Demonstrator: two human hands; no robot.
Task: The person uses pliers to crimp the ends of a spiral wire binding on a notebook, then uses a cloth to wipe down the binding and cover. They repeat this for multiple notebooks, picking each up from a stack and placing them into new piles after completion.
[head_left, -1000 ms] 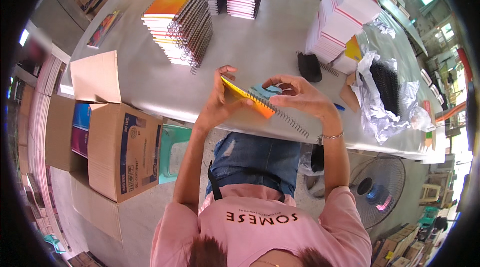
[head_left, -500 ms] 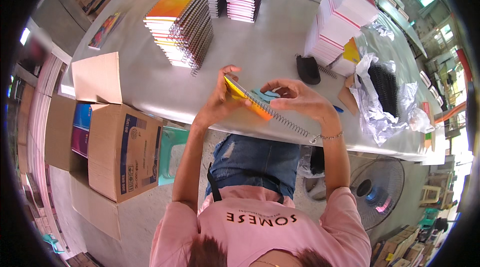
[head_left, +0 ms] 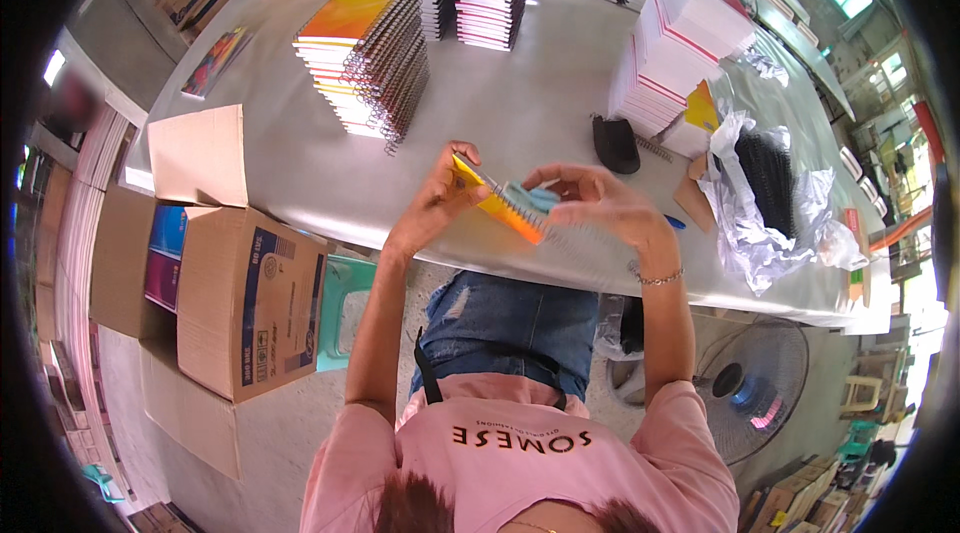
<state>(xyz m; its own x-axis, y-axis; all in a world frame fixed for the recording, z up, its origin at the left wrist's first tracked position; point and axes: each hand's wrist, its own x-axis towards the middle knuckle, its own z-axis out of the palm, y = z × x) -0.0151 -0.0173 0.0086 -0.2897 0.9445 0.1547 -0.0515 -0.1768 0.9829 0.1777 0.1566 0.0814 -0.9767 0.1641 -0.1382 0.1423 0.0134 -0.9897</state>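
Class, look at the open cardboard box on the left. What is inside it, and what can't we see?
Inside the cardboard box, a blue surface and a purple surface show. Its walls and flaps cover the rest, including how deep the contents go.

A notebook (head_left: 512, 222) with a yellow-to-orange cover tilts in the grip of the left hand (head_left: 432, 203), its edge-threaded spiral (head_left: 520, 212) trailing blurred beyond, a light-blue piece (head_left: 532, 196) at the right hand's fingers (head_left: 555, 174).

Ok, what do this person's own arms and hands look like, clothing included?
Loose, short pink sleeves cover the upper arms. The left hand and right hand are gloveless. A silvery chain bracelet circles the right wrist.
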